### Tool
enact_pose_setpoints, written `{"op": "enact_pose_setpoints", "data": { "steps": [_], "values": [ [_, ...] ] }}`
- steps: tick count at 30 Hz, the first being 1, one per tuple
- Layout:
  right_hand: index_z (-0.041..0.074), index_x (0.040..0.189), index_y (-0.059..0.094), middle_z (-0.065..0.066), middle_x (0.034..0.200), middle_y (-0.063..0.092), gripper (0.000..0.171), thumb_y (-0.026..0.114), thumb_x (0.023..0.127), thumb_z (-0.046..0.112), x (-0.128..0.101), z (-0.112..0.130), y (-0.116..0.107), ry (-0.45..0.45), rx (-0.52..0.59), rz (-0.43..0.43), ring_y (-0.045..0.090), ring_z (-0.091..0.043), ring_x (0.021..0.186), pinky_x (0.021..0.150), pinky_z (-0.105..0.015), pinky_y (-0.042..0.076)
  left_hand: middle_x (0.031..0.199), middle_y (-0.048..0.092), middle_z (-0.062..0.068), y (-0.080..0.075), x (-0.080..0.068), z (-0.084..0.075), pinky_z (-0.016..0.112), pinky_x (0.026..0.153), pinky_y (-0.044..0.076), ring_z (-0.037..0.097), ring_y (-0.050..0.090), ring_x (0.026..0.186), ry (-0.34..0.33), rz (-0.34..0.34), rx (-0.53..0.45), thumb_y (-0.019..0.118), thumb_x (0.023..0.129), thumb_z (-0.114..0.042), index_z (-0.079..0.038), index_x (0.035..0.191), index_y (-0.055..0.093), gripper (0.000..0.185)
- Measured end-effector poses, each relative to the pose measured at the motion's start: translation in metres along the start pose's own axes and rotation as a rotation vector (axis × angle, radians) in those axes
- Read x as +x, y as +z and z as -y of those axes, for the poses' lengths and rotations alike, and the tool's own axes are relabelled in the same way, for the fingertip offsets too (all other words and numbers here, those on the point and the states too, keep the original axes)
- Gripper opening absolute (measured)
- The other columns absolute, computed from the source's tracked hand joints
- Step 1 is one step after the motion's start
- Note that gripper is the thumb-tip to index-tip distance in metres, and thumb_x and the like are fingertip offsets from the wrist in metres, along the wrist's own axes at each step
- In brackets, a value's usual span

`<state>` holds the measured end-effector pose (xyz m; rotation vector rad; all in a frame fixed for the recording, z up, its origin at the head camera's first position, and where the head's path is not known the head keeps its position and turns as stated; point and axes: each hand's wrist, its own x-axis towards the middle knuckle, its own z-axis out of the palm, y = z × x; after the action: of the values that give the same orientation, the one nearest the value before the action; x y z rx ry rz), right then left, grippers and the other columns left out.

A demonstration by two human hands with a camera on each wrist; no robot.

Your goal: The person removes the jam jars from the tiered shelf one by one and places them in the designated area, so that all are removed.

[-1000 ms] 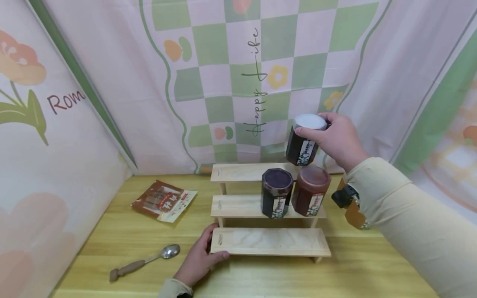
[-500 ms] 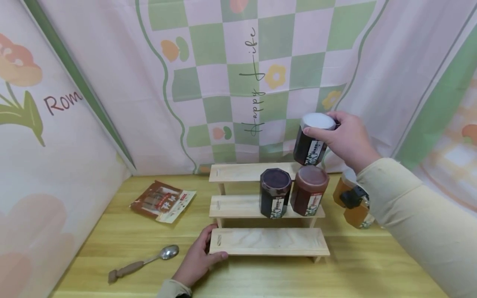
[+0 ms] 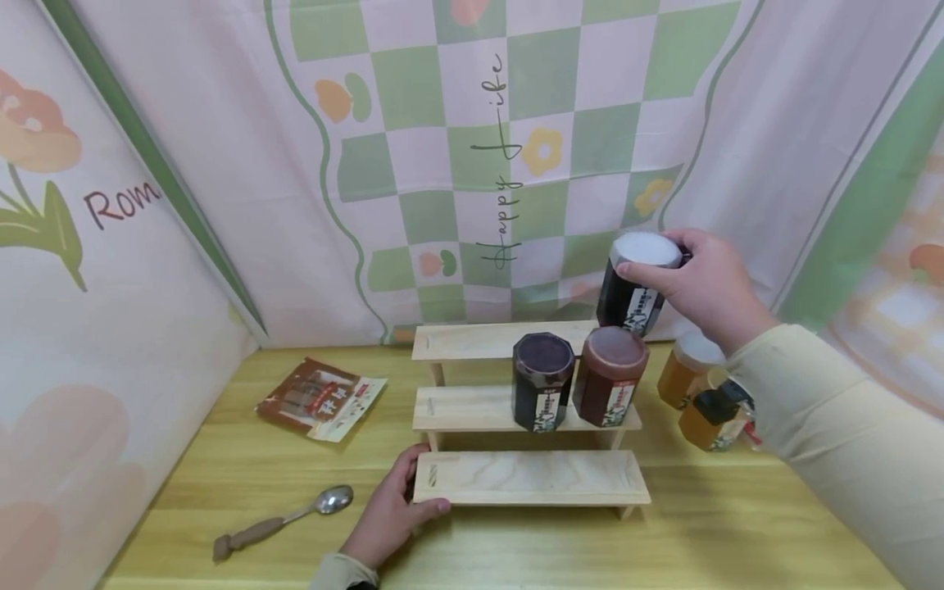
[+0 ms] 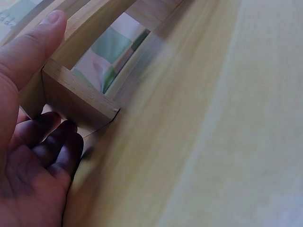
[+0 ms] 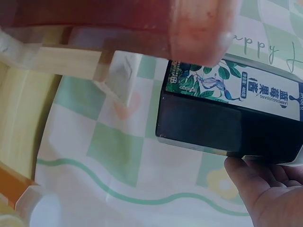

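Observation:
My right hand (image 3: 711, 283) grips a dark blueberry jam jar (image 3: 618, 301) by its white lid. This jar is over the right end of the top tier, partly behind a red jam jar (image 3: 606, 400); in the right wrist view a gap shows between its base and the shelf end (image 5: 122, 73). The red jar and a dark purple jam jar (image 3: 542, 401) stand side by side on the middle tier of a three-tier wooden shelf (image 3: 531, 477). At the shelf's lower left corner, my left hand (image 3: 391, 512) holds the bottom tier, thumb on top, fingers curled by the leg (image 4: 78, 92).
To the right of the shelf, an amber jar (image 3: 677, 381) with a white lid stands beside another amber jar (image 3: 701, 424), partly hidden by the sleeve. A brown snack packet (image 3: 320, 399) and a spoon (image 3: 258, 531) lie on the left. A patterned curtain (image 3: 413, 164) hangs close behind.
My right hand has carried the dark blueberry jam jar to the right and slightly down. More of the amber jars now shows. My left hand keeps its hold on the shelf.

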<state>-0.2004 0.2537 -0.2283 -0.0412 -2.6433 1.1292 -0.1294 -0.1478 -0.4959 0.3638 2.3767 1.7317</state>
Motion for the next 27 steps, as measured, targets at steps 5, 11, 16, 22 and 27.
{"op": "enact_pose_setpoints", "data": {
  "steps": [5, 11, 16, 22, 27],
  "values": [
    [-0.004, 0.144, 0.043, -0.024, 0.131, 0.055, 0.095, 0.074, 0.083, 0.061, -0.003, -0.006, -0.002, 0.001, -0.010, 0.017, 0.053, -0.033, 0.108, 0.082, -0.038, 0.046, 0.140, 0.058, 0.012, 0.000, -0.001, -0.002, 0.044, 0.098, 0.048, 0.026, 0.060, 0.113, -0.005, -0.004, -0.001, 0.087, 0.074, -0.035, -0.014, 0.150, 0.039, 0.092],
    [-0.002, 0.142, 0.046, -0.024, 0.130, 0.056, 0.091, 0.073, 0.083, 0.061, -0.006, -0.014, -0.006, -0.001, -0.034, -0.002, 0.053, -0.033, 0.107, 0.079, -0.037, 0.044, 0.139, 0.058, 0.013, 0.000, -0.002, -0.004, 0.039, 0.095, 0.048, 0.024, 0.060, 0.111, 0.002, -0.007, -0.017, 0.087, 0.075, -0.029, -0.013, 0.150, 0.038, 0.091],
    [-0.001, 0.142, 0.048, -0.024, 0.129, 0.057, 0.089, 0.072, 0.084, 0.062, -0.010, -0.021, -0.009, -0.006, -0.053, -0.007, 0.054, -0.033, 0.104, 0.075, -0.033, 0.046, 0.140, 0.058, 0.013, 0.000, -0.002, -0.003, 0.035, 0.095, 0.049, 0.025, 0.060, 0.114, 0.020, 0.007, -0.032, 0.086, 0.076, -0.030, -0.013, 0.150, 0.038, 0.090],
    [0.000, 0.137, 0.051, -0.023, 0.124, 0.060, 0.082, 0.075, 0.084, 0.057, -0.017, -0.030, -0.014, -0.017, -0.059, -0.018, 0.054, -0.029, 0.100, 0.067, -0.020, 0.045, 0.139, 0.058, 0.013, 0.002, -0.002, 0.001, 0.032, 0.095, 0.049, 0.028, 0.060, 0.115, 0.033, 0.018, -0.030, 0.085, 0.077, -0.034, -0.014, 0.150, 0.039, 0.089],
    [0.001, 0.138, 0.051, -0.023, 0.125, 0.059, 0.082, 0.076, 0.083, 0.057, -0.022, -0.036, -0.016, -0.008, -0.057, -0.019, 0.052, -0.030, 0.100, 0.064, -0.023, 0.046, 0.139, 0.058, 0.012, 0.001, -0.002, 0.001, 0.030, 0.095, 0.049, 0.027, 0.060, 0.115, 0.032, 0.018, -0.023, 0.085, 0.078, -0.035, -0.015, 0.150, 0.038, 0.088]
  ]
}}
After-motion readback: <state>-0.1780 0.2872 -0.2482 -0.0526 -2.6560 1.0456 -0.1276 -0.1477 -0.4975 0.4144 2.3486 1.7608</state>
